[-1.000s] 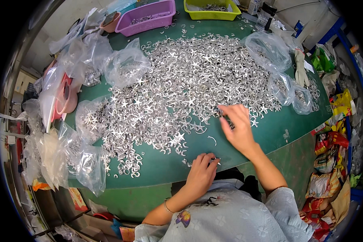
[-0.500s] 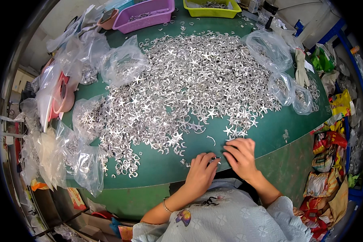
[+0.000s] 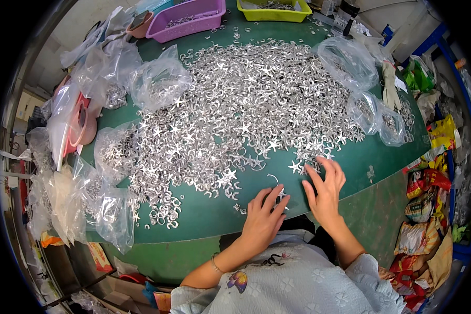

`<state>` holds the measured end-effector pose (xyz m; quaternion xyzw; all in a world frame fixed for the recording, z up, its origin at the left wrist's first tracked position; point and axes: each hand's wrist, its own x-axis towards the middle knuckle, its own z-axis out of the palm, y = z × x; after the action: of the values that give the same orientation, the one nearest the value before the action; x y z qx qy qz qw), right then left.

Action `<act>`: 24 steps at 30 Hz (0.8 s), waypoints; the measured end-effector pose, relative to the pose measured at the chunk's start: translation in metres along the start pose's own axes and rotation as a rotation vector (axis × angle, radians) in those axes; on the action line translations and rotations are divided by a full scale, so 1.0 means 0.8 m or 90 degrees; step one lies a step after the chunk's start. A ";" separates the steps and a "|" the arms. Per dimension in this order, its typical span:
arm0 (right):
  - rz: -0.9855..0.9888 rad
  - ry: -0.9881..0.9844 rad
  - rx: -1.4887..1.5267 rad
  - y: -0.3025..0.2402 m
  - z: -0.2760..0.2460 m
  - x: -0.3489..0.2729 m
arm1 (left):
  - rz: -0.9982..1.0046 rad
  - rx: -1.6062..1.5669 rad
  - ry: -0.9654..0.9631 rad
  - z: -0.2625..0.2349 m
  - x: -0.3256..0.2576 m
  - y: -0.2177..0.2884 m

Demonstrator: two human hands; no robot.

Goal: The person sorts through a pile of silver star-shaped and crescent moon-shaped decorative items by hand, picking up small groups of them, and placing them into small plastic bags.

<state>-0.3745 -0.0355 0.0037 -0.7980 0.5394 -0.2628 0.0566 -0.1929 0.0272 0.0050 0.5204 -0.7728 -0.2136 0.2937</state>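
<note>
My left hand (image 3: pixel 262 217) rests low over the green tabletop near its front edge. Its fingers are stretched out and apart. By its fingertips lies a silvery star-shaped piece (image 3: pixel 282 193), partly covered by the hand. Just beyond is a thin curved metal piece (image 3: pixel 273 178). My right hand (image 3: pixel 327 192) is open, fingers spread, with its fingertips at the near edge of a small cluster of metal stars (image 3: pixel 296 167). A wide heap of silvery stars, crescents and ring-like pieces (image 3: pixel 256 99) spreads across the table beyond both hands.
Clear plastic bags of metal pieces (image 3: pixel 112 220) line the left side, and more bags (image 3: pixel 350 63) lie at the right. A purple tray (image 3: pixel 188 29) and a yellow-green tray (image 3: pixel 275 15) stand at the back. Colourful packets (image 3: pixel 421 209) fill a blue-framed rack on the right.
My right hand has moved forward and slightly right, its fingers spreading toward the star cluster. My left hand's fingers have straightened and moved slightly forward, leaving a star by its fingertips.
</note>
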 end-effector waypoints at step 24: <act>-0.078 0.017 0.109 -0.029 0.015 -0.016 | -0.014 -0.042 0.046 0.005 -0.017 -0.013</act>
<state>-0.3535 -0.0166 -0.0024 -0.8182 0.4659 -0.3213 0.1013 -0.1847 0.0360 -0.0081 0.5260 -0.7485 -0.2233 0.3363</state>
